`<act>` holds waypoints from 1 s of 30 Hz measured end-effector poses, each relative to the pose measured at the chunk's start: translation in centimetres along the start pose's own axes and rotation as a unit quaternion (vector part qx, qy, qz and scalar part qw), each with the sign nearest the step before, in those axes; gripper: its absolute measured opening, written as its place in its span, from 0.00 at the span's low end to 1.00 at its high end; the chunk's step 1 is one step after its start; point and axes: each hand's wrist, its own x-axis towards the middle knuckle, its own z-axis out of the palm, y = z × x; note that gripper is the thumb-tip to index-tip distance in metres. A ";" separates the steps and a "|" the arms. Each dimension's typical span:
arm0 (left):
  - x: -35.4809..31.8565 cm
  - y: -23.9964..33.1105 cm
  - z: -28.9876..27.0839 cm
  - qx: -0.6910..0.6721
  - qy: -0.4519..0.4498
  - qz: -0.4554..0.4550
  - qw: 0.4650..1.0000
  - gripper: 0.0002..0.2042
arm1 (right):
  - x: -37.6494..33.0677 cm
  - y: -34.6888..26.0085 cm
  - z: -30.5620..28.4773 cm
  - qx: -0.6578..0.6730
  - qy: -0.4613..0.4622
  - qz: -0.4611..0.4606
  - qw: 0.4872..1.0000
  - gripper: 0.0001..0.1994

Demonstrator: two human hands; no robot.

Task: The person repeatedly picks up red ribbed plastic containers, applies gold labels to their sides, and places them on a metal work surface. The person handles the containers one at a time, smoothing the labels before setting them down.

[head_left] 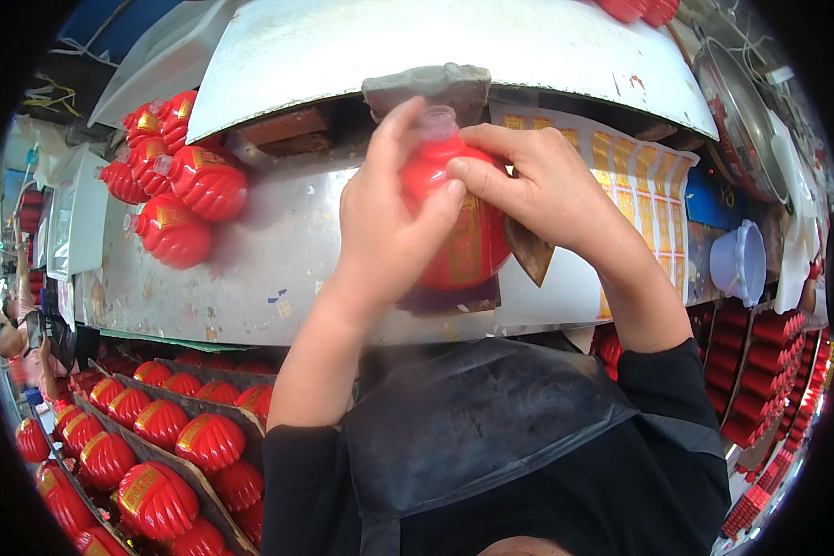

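A round red plastic bottle (454,243) with a clear neck and a gold label on its front is between my two hands at the middle of the bench. My left hand (391,208), a little blurred, lies along the bottle's left side with the thumb on its front. From the right, my right hand (533,171) grips the upper part, its thumb and forefinger pressed near the top of the label. Under the bottle is a dark pad (449,301). A pointed brown piece (529,252), partly hidden, sits beside the bottle below my right hand.
Several red bottles (208,183) lie at the bench's left. Sheets of gold labels (653,199) are on the right, near a pale blue bucket (738,263). A white board (454,46) spans the back, with a grey block (426,88) at its edge. Racks of red bottles (157,500) stand lower left.
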 end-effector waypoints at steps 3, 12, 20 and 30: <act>0.6 -0.4 0.1 -0.056 0.002 -0.060 0.997 0.33 | 0.8 0.6 -0.2 0.038 -0.004 -0.003 0.999 0.28; 2.8 -2.4 -0.6 -0.153 0.029 -0.198 0.968 0.29 | 0.3 2.6 -2.2 0.145 0.191 -0.157 0.958 0.11; 3.0 -2.9 -1.2 -0.042 0.012 -0.158 0.986 0.17 | -5.0 1.9 2.9 -0.129 0.145 -0.499 0.845 0.05; 3.3 -3.2 -1.0 -0.062 0.016 -0.182 0.981 0.14 | -5.2 2.2 2.7 -0.077 0.188 -0.367 0.908 0.17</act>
